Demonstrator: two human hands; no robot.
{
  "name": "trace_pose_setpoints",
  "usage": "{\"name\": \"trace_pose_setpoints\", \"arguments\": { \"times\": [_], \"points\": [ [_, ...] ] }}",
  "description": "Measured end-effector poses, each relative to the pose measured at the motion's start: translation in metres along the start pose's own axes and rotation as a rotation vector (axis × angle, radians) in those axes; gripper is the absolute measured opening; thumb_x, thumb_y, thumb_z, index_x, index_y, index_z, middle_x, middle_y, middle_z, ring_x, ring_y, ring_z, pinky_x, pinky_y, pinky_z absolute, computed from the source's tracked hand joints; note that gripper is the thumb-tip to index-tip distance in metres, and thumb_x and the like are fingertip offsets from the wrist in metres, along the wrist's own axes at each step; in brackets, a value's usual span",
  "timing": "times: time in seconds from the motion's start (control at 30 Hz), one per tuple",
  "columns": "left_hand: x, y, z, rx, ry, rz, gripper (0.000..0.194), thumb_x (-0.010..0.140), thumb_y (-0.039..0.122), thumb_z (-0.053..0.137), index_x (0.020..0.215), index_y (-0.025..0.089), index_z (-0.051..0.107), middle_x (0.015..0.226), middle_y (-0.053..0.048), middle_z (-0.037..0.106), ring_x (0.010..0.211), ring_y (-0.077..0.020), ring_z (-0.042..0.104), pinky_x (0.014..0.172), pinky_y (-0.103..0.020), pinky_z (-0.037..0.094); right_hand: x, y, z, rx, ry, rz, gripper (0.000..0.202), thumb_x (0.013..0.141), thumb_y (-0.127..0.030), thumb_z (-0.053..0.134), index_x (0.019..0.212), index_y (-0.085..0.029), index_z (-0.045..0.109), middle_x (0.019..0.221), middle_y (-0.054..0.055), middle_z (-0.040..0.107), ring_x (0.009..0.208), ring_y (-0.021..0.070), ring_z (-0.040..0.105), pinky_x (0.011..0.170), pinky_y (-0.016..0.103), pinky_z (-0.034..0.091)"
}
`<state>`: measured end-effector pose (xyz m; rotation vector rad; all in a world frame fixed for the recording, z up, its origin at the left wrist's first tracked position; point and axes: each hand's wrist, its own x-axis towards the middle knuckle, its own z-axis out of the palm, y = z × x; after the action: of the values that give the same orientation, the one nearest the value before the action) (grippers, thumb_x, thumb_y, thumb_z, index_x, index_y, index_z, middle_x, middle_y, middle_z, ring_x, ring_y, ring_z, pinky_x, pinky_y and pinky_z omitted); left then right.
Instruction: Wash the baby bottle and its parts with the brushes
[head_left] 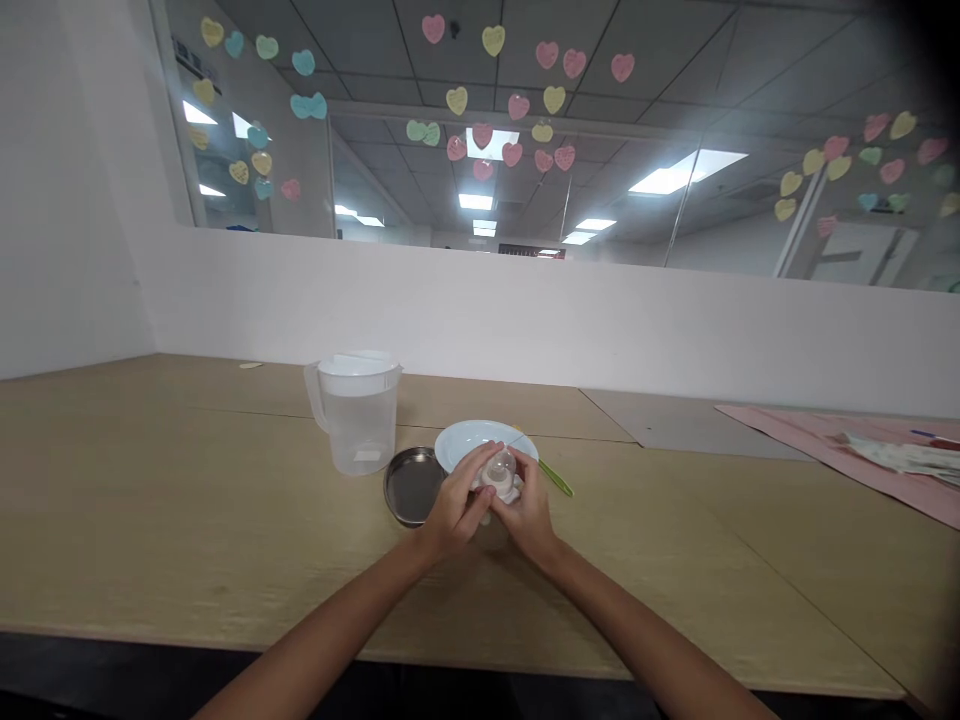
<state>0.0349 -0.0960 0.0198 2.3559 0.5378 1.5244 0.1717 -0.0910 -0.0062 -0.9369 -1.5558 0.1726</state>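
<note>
Between both hands, over the table's middle, is a small baby bottle point(501, 474) with a clear domed top and a pale collar. My left hand point(459, 503) wraps its left side, thumb at the collar. From the right, the fingers of my right hand point(529, 503) close round it, thumb low on the near side. The palms and fingers cover most of its lower part. Just behind the hands lies a white plate point(469, 436), partly hidden by them. A round metal dish point(412, 488) sits beside my left hand. A green-handled tool point(556, 478) rests by the plate's right edge; its head is not clear.
A lidded translucent pitcher point(361, 415) stands left of the metal dish, handle leftward. At the far right, papers and a pen lie on a pink sheet point(810, 440). A grey mat point(675, 424) borders the white wall, beneath a window dotted with heart-shaped notes.
</note>
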Motion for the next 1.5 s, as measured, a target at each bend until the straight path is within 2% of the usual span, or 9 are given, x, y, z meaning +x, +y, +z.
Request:
{"name": "trace_pose_setpoints", "arguments": {
  "times": [0.13,0.47,0.7,0.83,0.97,1.13,1.23,1.33,1.5],
  "points": [
    [-0.002,-0.001,0.002,-0.069,0.029,0.056,0.043,0.083,0.025,0.04,0.125,0.018,0.038,0.132,-0.009,0.039,0.123,-0.0231,0.033,0.103,-0.042,0.026,-0.001,0.0,0.0,-0.003,-0.005,0.023,0.055,0.067,-0.037,0.062,0.112,-0.017,0.039,0.101,0.01,0.054,0.088,0.0216,0.054,0.074,0.035,0.045],
    [-0.004,-0.005,0.003,-0.12,0.033,-0.004,0.039,0.083,0.026,0.04,0.122,0.019,0.041,0.134,-0.009,0.037,0.123,-0.023,0.033,0.102,-0.041,0.027,-0.002,-0.005,-0.001,-0.093,0.022,0.061,0.051,0.068,-0.039,0.061,0.109,-0.016,0.04,0.097,0.01,0.054,0.086,0.0215,0.054,0.073,0.035,0.045],
    [0.005,-0.001,0.002,-0.159,0.079,0.055,0.031,0.081,0.024,0.044,0.11,0.017,0.051,0.119,-0.01,0.051,0.114,-0.023,0.043,0.098,-0.041,0.031,-0.003,-0.003,0.0,-0.142,0.048,0.05,0.046,0.068,-0.04,0.06,0.104,-0.017,0.043,0.092,0.008,0.054,0.083,0.02,0.052,0.073,0.035,0.044],
    [0.008,-0.002,0.005,-0.354,0.119,-0.105,0.025,0.08,0.027,0.045,0.102,0.016,0.053,0.114,-0.011,0.054,0.111,-0.0235,0.045,0.095,-0.039,0.033,-0.003,-0.003,0.003,-0.118,0.068,0.058,0.044,0.071,-0.038,0.057,0.107,-0.017,0.041,0.094,0.007,0.053,0.082,0.0187,0.052,0.071,0.034,0.044],
    [0.001,-0.016,0.001,-0.563,0.201,-0.234,0.045,0.079,0.031,0.047,0.122,0.021,0.033,0.121,-0.01,0.046,0.104,-0.022,0.05,0.086,-0.036,0.04,-0.001,-0.004,0.001,-0.141,0.044,0.021,0.045,0.069,-0.037,0.059,0.106,-0.017,0.044,0.093,0.007,0.054,0.083,0.0193,0.052,0.074,0.034,0.043],
    [-0.006,-0.023,-0.007,-0.091,-0.103,-0.162,0.067,0.075,0.039,0.052,0.13,0.017,0.021,0.121,-0.012,0.045,0.107,-0.0234,0.044,0.093,-0.041,0.032,0.004,0.001,-0.011,-0.208,-0.018,-0.06,0.043,0.068,-0.039,0.06,0.102,-0.016,0.05,0.093,0.008,0.057,0.085,0.0214,0.052,0.075,0.034,0.042],
    [-0.005,-0.018,-0.004,0.113,-0.23,-0.147,0.066,0.068,0.047,0.059,0.122,0.016,0.036,0.114,-0.011,0.05,0.102,-0.0241,0.045,0.09,-0.04,0.033,0.007,0.005,-0.018,-0.191,-0.081,-0.15,0.045,0.069,-0.042,0.059,0.104,-0.015,0.05,0.095,0.008,0.058,0.086,0.0215,0.053,0.075,0.033,0.043],
    [-0.004,-0.014,0.001,0.226,-0.23,-0.159,0.056,0.067,0.051,0.058,0.108,0.015,0.047,0.1,-0.009,0.056,0.091,-0.0223,0.049,0.083,-0.038,0.038,0.009,0.007,-0.02,-0.16,-0.114,-0.178,0.042,0.072,-0.043,0.055,0.104,-0.016,0.051,0.095,0.008,0.059,0.087,0.021,0.053,0.075,0.033,0.043],
    [-0.006,-0.013,0.004,0.319,-0.173,-0.062,0.065,0.065,0.054,0.058,0.115,0.014,0.043,0.097,-0.009,0.057,0.089,-0.022,0.05,0.082,-0.037,0.039,0.007,0.005,-0.02,-0.096,-0.132,-0.108,0.035,0.079,-0.041,0.047,0.102,-0.016,0.051,0.092,0.007,0.059,0.084,0.0198,0.054,0.073,0.032,0.044]
  ]
}}
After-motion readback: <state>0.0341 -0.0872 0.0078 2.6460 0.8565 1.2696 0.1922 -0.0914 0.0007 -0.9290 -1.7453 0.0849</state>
